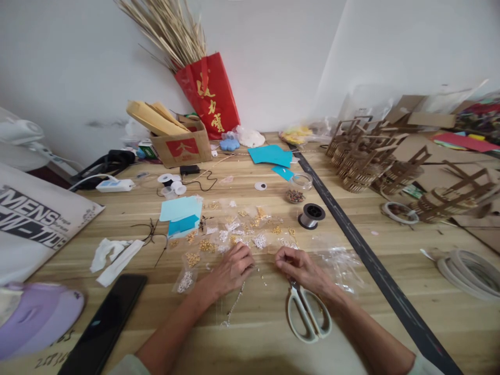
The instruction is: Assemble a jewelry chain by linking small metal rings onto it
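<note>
My left hand rests low over the table with its fingers curled together; what they pinch, if anything, is hidden. A thin beaded strand runs from beneath it toward me, with a few small beads beside the fingertips. To the right, my right hand is closed in a pinch, and I cannot make out anything in it. White-handled scissors lie under that wrist, their blades covered by the hand. Just beyond both hands are small bags of white beads and gold beads.
A wire spool and a jar of mixed beads stand beyond my right hand. Clear plastic bags lie right of it. A black phone is at front left. Small woven baskets crowd the right, past a dark strip.
</note>
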Action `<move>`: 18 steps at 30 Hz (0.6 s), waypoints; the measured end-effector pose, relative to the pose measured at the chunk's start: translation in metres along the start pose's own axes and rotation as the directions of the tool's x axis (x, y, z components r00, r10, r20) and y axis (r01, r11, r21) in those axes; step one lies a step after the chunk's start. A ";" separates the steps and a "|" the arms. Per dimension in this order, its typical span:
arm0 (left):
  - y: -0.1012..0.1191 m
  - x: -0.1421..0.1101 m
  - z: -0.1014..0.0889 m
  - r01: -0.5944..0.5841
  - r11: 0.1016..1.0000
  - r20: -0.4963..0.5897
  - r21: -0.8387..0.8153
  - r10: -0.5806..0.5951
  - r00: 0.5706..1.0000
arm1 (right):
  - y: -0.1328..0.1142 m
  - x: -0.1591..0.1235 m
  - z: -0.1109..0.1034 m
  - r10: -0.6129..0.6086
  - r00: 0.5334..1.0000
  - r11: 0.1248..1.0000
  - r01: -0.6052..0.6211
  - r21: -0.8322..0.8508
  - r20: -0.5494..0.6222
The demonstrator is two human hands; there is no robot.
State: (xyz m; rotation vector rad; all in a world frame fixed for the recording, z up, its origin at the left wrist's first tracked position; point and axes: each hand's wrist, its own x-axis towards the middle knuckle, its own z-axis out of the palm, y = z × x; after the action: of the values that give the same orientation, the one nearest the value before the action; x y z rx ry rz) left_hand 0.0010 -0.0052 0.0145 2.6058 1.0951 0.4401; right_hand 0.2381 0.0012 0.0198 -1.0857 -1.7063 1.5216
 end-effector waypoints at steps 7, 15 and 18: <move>0.004 0.000 -0.001 -0.001 1.000 0.006 0.000 0.001 1.000 | -0.008 -0.005 -0.008 0.035 0.999 0.977 -0.033 0.210 -0.004; 0.002 0.000 0.004 -0.016 1.000 -0.017 -0.007 0.016 1.000 | -0.006 -0.004 -0.014 -0.037 0.989 0.921 0.090 0.379 -0.145; 0.001 -0.001 0.004 -0.019 1.000 -0.024 -0.008 0.019 1.000 | -0.011 -0.005 -0.013 -0.008 0.980 0.904 0.092 0.418 -0.197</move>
State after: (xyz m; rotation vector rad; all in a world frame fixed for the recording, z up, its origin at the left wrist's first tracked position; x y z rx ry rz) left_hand 0.0029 -0.0071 0.0107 2.6127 1.0746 0.4798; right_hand 0.2496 0.0034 0.0326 -0.9122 -1.1864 1.6014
